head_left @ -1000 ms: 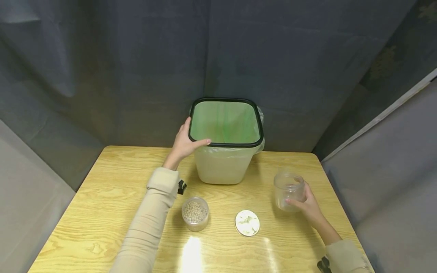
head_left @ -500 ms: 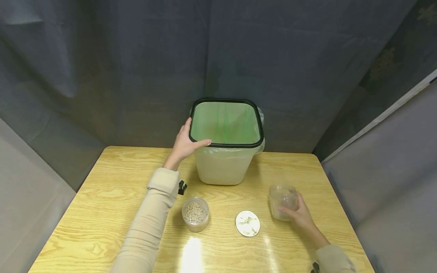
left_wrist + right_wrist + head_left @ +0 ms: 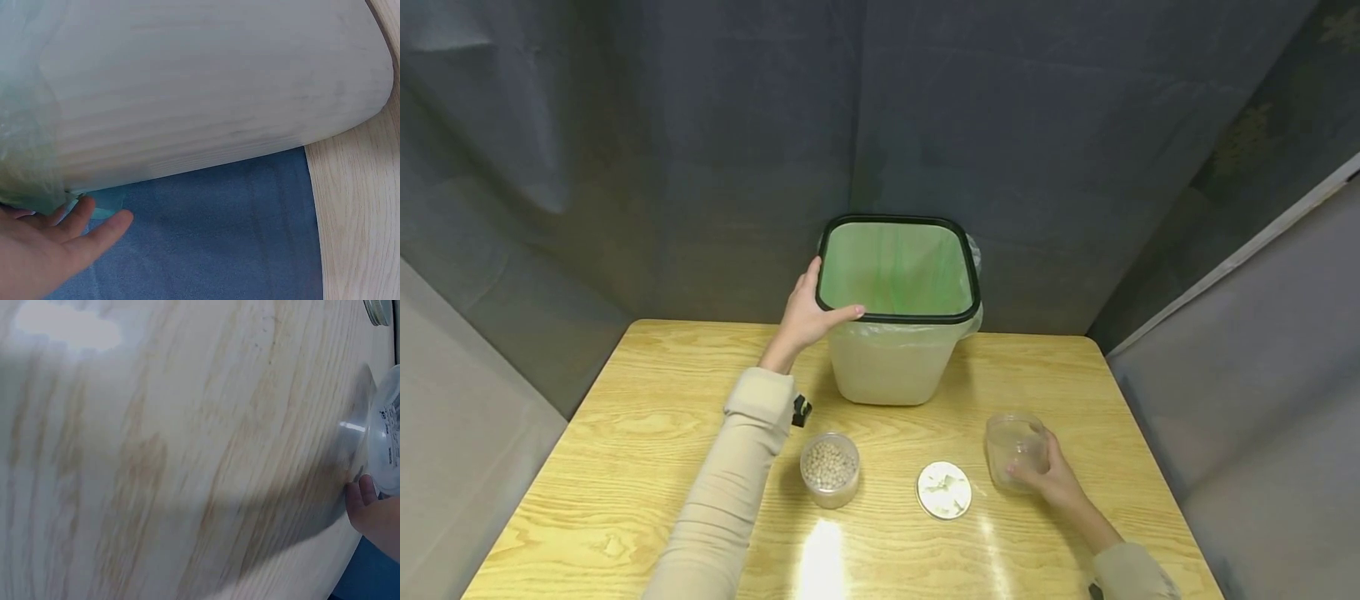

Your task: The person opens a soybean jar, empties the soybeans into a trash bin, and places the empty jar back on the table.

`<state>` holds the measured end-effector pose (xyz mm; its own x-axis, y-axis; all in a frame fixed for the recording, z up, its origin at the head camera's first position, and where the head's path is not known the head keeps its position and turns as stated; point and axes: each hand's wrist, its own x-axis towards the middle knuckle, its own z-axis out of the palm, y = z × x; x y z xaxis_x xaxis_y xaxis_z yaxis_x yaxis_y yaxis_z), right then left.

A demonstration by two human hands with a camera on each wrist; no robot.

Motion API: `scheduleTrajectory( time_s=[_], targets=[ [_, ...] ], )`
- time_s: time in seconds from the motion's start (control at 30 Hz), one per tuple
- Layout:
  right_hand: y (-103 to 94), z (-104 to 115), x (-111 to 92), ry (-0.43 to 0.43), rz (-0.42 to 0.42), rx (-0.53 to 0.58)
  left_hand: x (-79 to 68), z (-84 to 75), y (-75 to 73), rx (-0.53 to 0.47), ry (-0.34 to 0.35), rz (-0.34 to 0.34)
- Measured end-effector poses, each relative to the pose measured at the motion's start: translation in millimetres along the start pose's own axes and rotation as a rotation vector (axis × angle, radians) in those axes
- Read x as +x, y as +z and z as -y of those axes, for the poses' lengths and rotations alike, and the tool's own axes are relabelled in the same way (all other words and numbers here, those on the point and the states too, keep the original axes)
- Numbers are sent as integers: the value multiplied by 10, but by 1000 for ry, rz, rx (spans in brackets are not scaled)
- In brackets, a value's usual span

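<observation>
My left hand [image 3: 805,318] holds the front left corner of a bin [image 3: 891,367] at its black rim [image 3: 917,318], thumb over the front edge and fingers along the left side. A green bag lines the bin; in the left wrist view its overhang [image 3: 28,144] reaches my fingers [image 3: 103,234]. My right hand [image 3: 1054,477] grips a clear, see-through jar [image 3: 1015,446] from its right side, close over the table. In the right wrist view the jar [image 3: 384,437] is cut by the frame edge, with small dark print on it.
A round lid [image 3: 943,490] with a shiny top lies left of the jar. A second clear jar [image 3: 829,471], filled with pale round beads or beans, stands near my left forearm. The wooden table [image 3: 647,417] ends at dark curtains [image 3: 737,167] behind the bin.
My right hand has brought the clear jar down and left, toward the lid, mostly in the first half second. My left hand and the bin have stayed in place.
</observation>
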<state>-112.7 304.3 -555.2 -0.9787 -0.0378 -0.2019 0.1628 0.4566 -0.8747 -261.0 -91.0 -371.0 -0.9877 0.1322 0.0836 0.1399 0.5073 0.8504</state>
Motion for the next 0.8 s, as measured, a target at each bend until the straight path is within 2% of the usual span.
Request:
scheduleTrajectory(
  time_s=[0.23,0.6,0.8],
  targets=[
    [-40,-22,-57,-23,29,-26,1,-2,-19,-7,-6,4],
    [-65,-120,-68,-109,38,-200,26,20,-17,-11,5,6],
    [-49,-185,-83,-166,41,-179,24,19,-13,-23,9,5]
  ],
)
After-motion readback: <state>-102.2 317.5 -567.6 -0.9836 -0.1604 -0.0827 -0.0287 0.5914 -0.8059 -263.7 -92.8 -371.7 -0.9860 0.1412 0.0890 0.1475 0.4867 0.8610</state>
